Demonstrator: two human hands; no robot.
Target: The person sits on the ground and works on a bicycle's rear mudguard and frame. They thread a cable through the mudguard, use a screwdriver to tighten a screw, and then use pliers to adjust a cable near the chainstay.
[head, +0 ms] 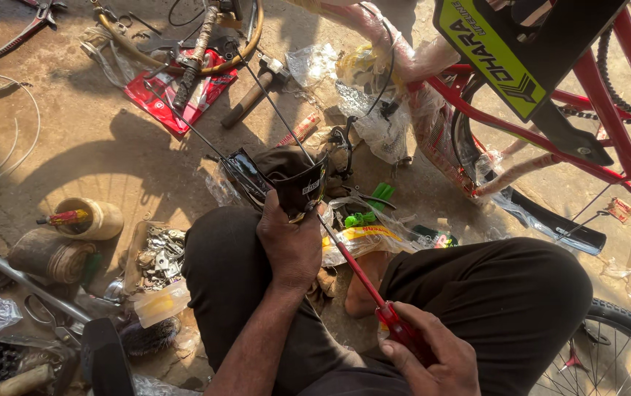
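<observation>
Mudguard (286, 176) in left hand (290, 246), screwdriver (359, 275) in right hand (433, 359)

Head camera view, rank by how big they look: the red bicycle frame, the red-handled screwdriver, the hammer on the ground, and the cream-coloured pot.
1. red bicycle frame, largest by far.
2. red-handled screwdriver, long, but nearest the camera.
3. hammer.
4. cream-coloured pot, close to the hammer in apparent size, so that order is unsure.

Open-air bicycle repair spot on bare dusty ground (110, 154). Beside the red bicycle frame (609, 95): spoked wheel (616, 359) below it, hammer (257, 92) and pliers (26, 29) strewn to its left, tub of small metal parts (158, 253) further left.
</observation>
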